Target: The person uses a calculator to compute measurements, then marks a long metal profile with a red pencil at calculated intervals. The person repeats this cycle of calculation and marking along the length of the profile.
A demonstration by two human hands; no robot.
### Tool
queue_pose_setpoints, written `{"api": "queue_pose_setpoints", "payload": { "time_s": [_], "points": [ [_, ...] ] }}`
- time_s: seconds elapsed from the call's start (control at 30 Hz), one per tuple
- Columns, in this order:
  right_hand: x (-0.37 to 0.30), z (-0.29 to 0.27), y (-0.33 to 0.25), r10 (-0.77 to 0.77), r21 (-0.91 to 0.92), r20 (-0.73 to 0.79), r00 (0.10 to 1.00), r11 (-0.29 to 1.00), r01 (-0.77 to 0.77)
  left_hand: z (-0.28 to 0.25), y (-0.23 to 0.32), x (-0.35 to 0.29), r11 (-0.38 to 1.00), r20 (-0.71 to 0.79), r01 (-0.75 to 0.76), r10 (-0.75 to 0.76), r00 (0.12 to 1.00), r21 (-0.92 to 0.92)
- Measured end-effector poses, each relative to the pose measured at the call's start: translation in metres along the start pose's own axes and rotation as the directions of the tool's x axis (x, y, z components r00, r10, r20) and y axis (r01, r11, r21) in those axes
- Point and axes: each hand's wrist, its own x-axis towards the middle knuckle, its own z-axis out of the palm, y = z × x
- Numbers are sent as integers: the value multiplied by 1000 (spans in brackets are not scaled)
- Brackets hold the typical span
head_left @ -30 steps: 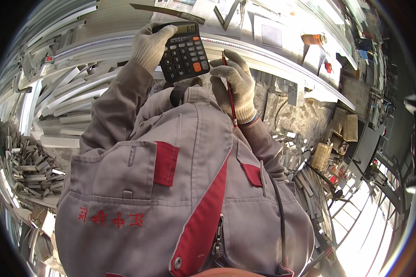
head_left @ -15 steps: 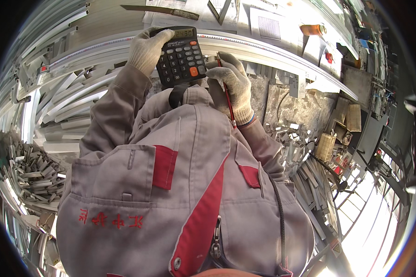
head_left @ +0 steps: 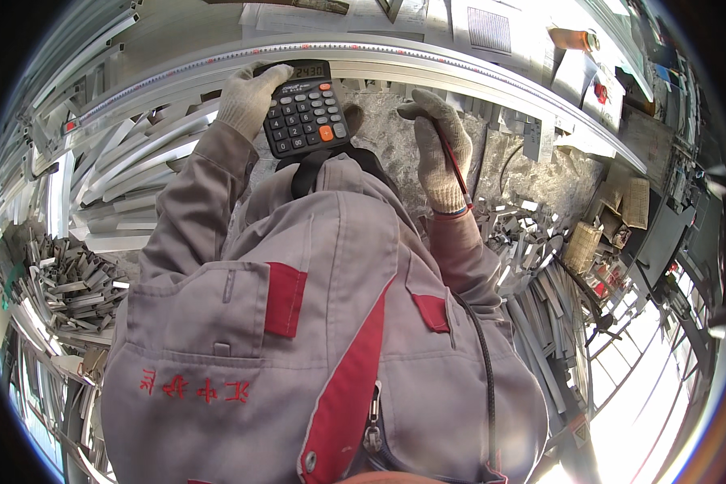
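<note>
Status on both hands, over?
Left grip on calculator. Right grip holding red pencil, apart from calculator. Nothing over large orange key.

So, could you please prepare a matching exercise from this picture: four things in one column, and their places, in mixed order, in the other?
Things:
1. calculator
2. red pencil
3. measuring strip
4. orange container

Places:
A. along the long metal rail
B. toward the picture's upper right
C. in the gloved right hand
D. in the gloved left hand

Right pairs: 1-D, 2-C, 3-A, 4-B.
</note>
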Motion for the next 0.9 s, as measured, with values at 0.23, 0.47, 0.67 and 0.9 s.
{"api": "queue_pose_setpoints", "payload": {
  "time_s": [0.23,0.47,0.67,0.9],
  "points": [
    [41,-22,37,-100,-232,72,992,966,114,1,-24,8,994,-68,89,-93,993,-61],
    [79,-26,79,-44,-146,64,997,988,53,4,-38,29,980,-69,182,-188,980,-84],
    [107,-20,115,80,-6,23,997,997,-80,8,-42,42,976,-59,215,-216,975,-27],
    [124,-15,128,119,15,35,992,993,-120,10,-43,49,975,-75,219,-216,974,43]
  ]
}}
